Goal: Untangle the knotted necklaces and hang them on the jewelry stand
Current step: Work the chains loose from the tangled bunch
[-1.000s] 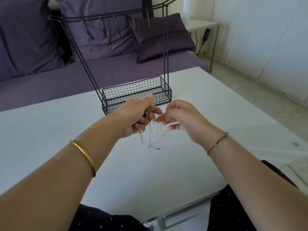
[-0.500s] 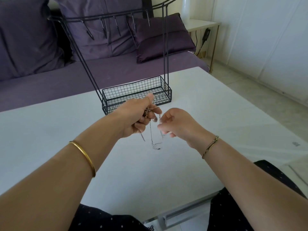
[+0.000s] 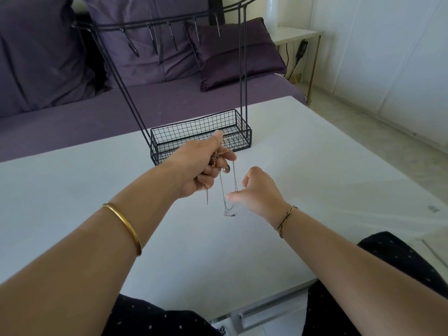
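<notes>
- Lower now than half a second ago, the right grip [image 3: 260, 192] has slid from beside the left grip [image 3: 201, 166] to mid-frame, near the bottom of the hanging loop.
- Left grip is clenched round the bunched necklaces [image 3: 228, 190], just in front of the jewelry stand [image 3: 194, 128]. Thin chains dangle from it, their lowest end at or just above the table [image 3: 315, 166].
- Right grip is released, with thumb and forefinger spread either side of one strand. Whether the thumb touches the chain is too fine to tell.
- Pulling down on that strand while the bunch is held tight would likely cinch the knot rather than free it.
- A sharp tug could snap so fine a chain or strain a clasp.
- Loosening the left grip to find the knot might drop the bunch on the table and add new tangles.
- Hooks along the stand's top bar, upper centre of the frame, are bare. Lifting a half-freed chain there could drag the others along.
</notes>
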Demonstrator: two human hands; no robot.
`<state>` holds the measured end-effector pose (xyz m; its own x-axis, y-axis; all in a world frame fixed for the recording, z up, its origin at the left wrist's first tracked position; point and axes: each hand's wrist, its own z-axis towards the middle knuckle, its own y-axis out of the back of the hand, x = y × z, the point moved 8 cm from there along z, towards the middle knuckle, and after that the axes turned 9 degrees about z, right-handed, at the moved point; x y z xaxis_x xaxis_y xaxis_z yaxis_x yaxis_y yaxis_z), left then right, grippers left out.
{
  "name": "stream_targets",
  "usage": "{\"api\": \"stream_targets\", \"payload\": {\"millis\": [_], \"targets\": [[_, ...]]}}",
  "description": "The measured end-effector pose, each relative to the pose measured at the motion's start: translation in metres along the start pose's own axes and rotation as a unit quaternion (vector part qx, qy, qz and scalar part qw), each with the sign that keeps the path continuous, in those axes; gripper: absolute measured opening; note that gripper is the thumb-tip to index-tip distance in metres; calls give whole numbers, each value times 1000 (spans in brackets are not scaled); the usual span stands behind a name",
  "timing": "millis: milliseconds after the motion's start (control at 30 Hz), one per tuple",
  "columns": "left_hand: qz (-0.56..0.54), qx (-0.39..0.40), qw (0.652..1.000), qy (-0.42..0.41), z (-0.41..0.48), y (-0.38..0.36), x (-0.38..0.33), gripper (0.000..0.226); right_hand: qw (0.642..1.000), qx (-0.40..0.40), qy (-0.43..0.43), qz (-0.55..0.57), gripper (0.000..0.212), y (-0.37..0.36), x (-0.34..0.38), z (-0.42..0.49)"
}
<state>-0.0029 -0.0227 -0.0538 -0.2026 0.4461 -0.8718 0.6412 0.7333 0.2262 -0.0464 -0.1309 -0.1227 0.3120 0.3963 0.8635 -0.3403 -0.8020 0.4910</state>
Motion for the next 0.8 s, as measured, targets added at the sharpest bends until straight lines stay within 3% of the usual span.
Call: {"api": "stream_targets", "payload": {"millis": [133, 300, 400, 633, 800], "targets": [[-11, -4, 1000, -6, 0, 1, -2, 48, 997, 66, -28, -32, 24, -8, -7, -4], [-23, -2, 1000, -10, -1, 2, -4, 48, 998, 53, -23, -28, 35, -7, -6, -6], [-28, -1, 1000, -12, -1, 2, -4, 48, 998, 49, -29, 25, 39, -9, -5, -5], [-36, -1, 999, -11, 0, 2, -4, 48, 980, 82, -94, 156, 23, -20, -7, -7], [-14, -41, 999, -3, 1, 10, -1, 48, 960, 23, -122, 253, 12, 4, 3, -9]]}}
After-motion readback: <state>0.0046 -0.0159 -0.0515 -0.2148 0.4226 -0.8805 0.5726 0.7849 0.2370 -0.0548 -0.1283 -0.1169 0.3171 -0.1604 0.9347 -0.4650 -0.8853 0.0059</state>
